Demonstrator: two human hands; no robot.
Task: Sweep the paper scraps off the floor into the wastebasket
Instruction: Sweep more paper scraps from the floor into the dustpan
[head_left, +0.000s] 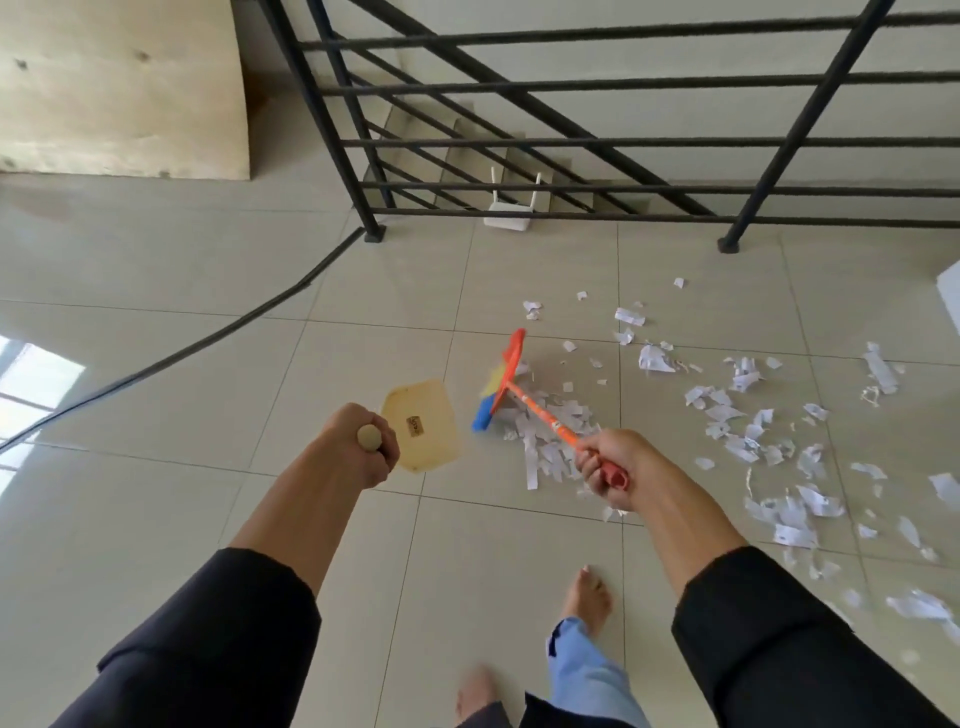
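My fingers (597, 470) close on the smooth orange plastic handle of the broom (511, 382), and on the matt beige plastic dustpan (423, 431). White paper scraps (545, 441), torn and creased, lie on glossy pale floor tiles (182, 374). The railing (571, 140) is matt black painted metal; my sleeves (234, 623) are dark cloth.

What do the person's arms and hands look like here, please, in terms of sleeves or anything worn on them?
Both arms wear loose dark navy long sleeves: the left sleeve and the right sleeve are pushed up, leaving the forearms bare. The left hand and right hand are bare: no gloves, rings, watch or bracelets show.
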